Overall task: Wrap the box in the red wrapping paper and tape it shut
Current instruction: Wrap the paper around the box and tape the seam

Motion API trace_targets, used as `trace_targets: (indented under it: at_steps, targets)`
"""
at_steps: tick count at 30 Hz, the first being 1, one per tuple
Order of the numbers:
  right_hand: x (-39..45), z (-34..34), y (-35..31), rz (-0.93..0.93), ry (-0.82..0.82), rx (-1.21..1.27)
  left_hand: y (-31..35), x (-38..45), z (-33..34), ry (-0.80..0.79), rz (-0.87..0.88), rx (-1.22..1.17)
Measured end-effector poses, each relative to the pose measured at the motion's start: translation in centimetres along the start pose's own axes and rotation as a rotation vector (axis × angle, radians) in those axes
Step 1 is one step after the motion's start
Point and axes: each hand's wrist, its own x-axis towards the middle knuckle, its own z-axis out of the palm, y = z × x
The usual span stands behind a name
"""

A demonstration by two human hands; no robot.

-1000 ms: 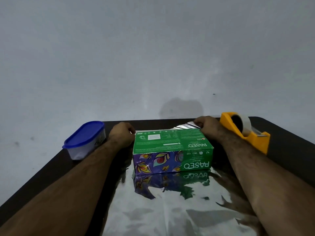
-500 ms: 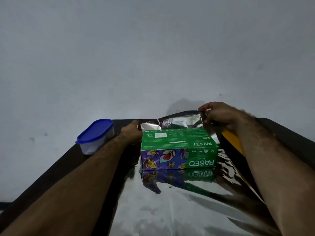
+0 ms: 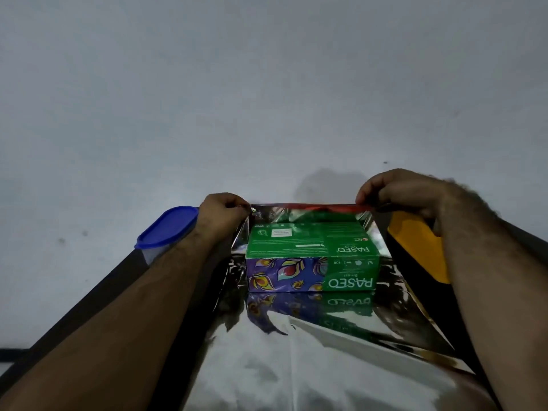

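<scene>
While both forearms reach forward, the hands (image 3: 224, 213) (image 3: 398, 192) pinch the wrapping paper's (image 3: 311, 209) far edge above the box (image 3: 311, 256).

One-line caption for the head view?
Both hands, left hand and right hand, lift the wrapping paper's far edge behind the box.

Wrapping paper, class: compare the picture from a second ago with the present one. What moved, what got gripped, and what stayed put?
Both hands, left hand and right hand, rose from the table behind the box, each pinching a far corner of the wrapping paper and lifting that edge upright, red side showing. The box stayed put; so did the blue-lidded container and yellow tape dispenser.
</scene>
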Motion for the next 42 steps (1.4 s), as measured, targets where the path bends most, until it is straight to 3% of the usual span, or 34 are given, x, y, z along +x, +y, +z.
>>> trace_targets:
  at_steps: [5,8,11,14,18,22,25,31,39,42]
  targets:
    - [-1.8,-0.1,-2.9,-0.011,-0.237,-0.321,1.5,-0.8,-2.1,-0.082,0.182,0.309]
    - [-3.1,1.4,-5.9,0.010,-0.375,-0.396,1.8,-1.9,-3.1,-0.093,0.232,0.356]
    - [-4.5,4.3,-8.1,0.027,-0.403,-0.546,1.6,-3.1,-3.5,-0.093,0.250,0.384]
    - [-5.1,7.0,-8.4,-0.118,-0.333,-0.789,1.0,-3.8,-3.8,-0.128,0.247,0.417]
    - [-6.8,7.3,-7.1,-0.201,-0.216,-0.901,0.8,-4.3,-4.1,-0.165,0.276,0.436]
    - [-8.3,8.0,-5.9,-0.246,-0.094,-0.762,1.7,-5.1,-4.1,-0.173,0.292,0.322]
    - [-8.6,8.6,-5.1,-0.293,-0.008,-0.803,2.1,-5.9,-3.8,-0.139,0.261,0.177]
    - [-7.9,9.2,-3.9,-0.361,0.203,-0.756,1.6,-5.8,-4.0,-0.076,0.338,0.163]
    - [-7.7,9.7,-3.3,-0.367,0.309,-0.678,3.1,-5.6,-3.2,-0.193,0.626,0.567]
    - [-7.5,9.6,-3.3,-0.373,0.333,-0.721,4.3,-6.3,-2.0,-0.280,0.592,0.573]
